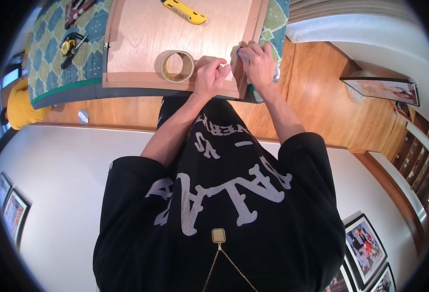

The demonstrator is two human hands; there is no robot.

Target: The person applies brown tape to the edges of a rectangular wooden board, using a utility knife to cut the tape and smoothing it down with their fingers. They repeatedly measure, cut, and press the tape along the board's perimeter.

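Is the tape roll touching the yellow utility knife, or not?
Apart: the head view shows bare wood panel between the tape roll and the yellow utility knife.

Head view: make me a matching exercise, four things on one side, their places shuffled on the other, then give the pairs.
Things:
1. Yellow utility knife
2. Tape roll
3. Yellow-and-black tape measure
4. Right hand

Places:
A. On the patterned cloth, left of the wooden panel
B. At the panel's right border
C. On the panel, near the picture's top edge
D. Just left of the left hand

Pairs: 1-C, 2-D, 3-A, 4-B
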